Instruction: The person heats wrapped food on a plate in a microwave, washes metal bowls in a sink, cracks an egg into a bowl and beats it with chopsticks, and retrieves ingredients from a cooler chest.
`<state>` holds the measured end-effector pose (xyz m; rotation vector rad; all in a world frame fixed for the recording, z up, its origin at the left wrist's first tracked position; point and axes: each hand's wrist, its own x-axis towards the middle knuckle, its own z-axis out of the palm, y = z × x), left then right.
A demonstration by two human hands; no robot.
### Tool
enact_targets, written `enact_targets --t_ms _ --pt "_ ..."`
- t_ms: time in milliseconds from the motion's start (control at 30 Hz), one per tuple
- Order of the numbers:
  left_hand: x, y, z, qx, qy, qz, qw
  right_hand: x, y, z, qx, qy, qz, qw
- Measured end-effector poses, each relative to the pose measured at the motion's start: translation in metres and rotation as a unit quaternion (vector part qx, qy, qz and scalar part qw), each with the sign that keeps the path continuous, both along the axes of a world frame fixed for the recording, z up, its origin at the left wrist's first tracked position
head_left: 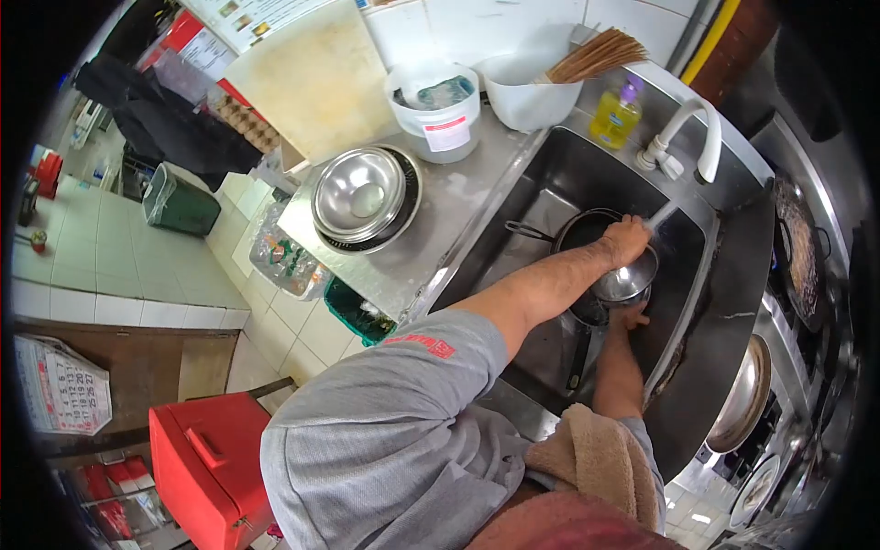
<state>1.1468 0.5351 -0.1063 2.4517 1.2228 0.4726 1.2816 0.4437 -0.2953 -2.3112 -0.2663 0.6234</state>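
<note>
Over the dark sink basin (536, 188), both my hands are at a shiny steel bowl (629, 279). My left hand (627, 240) is closed at the bowl's far edge, its fingertips partly hidden. Gripping the near edge is my right hand (629, 316), its fingers partly behind the bowl. A stream of water (662, 215) runs beside my left hand from the white faucet (708, 151). Beneath the bowl lie a dark pan (587, 225) and another black handle (578, 359) in the basin.
Stacked steel bowls (358, 194) sit on the steel counter (458, 213) left of the sink. Behind are a white bucket (438, 147), a white tub (530, 99) with a stick brush (598, 57), and a yellow soap bottle (616, 117). Pans and a stove stand at right.
</note>
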Motion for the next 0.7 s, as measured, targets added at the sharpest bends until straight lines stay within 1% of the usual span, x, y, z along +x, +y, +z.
enact_targets --t_ms 67,100,133,167,233,267,333,367,400,433,467,533,633,667,700 --pt "-0.010 -0.002 -0.007 0.009 -0.003 0.000 1.000 -0.011 0.001 0.016 0.018 0.020 -0.058 0.998" --pt "-0.016 -0.003 -0.013 0.052 -0.020 0.012 0.998 -0.014 0.003 0.028 -0.063 -0.007 0.000 0.998" --pt "-0.022 -0.004 -0.012 0.051 -0.019 0.011 0.998 -0.015 0.005 0.030 -0.105 -0.020 0.028 0.994" --pt "-0.031 -0.005 -0.008 0.088 -0.050 -0.004 0.995 -0.015 0.007 0.031 -0.146 -0.033 0.055 0.987" --pt "-0.050 -0.013 0.007 0.158 -0.101 -0.019 0.982 -0.005 0.013 0.030 -0.131 -0.034 0.033 0.990" --pt "-0.062 -0.017 0.019 0.157 -0.101 -0.019 0.982 0.009 0.013 0.019 -0.131 -0.033 0.032 0.990" --pt "-0.088 -0.024 0.041 0.219 -0.089 -0.053 0.970 0.042 0.014 -0.017 -0.153 -0.052 0.172 0.972" --pt "-0.100 -0.028 0.048 0.251 -0.082 -0.056 0.963 0.048 0.017 -0.031 -0.153 -0.052 0.173 0.972" --pt "-0.115 -0.032 0.054 0.251 -0.082 -0.055 0.963 0.053 0.018 -0.044 -0.168 -0.120 0.195 0.959" --pt "-0.130 -0.037 0.060 0.287 -0.116 -0.082 0.947 0.057 0.018 -0.048 -0.183 -0.188 0.213 0.941" --pt "-0.147 -0.040 0.067 0.323 -0.147 -0.113 0.928 0.050 0.016 -0.037 -0.182 -0.187 0.209 0.943" --pt "-0.179 -0.048 0.074 0.324 -0.135 -0.117 0.929 0.024 0.004 -0.006 -0.165 -0.146 0.186 0.957" --pt "-0.215 -0.062 0.078 0.343 -0.139 -0.115 0.922 0.006 0.003 -0.005 -0.177 -0.154 0.118 0.965" --pt "-0.224 -0.065 0.079 0.356 -0.141 -0.111 0.917 0.008 0.004 -0.002 -0.182 -0.151 0.109 0.965" --pt "-0.232 -0.067 0.077 0.351 -0.144 -0.118 0.918 0.012 0.005 0.002 -0.167 -0.154 0.133 0.965"
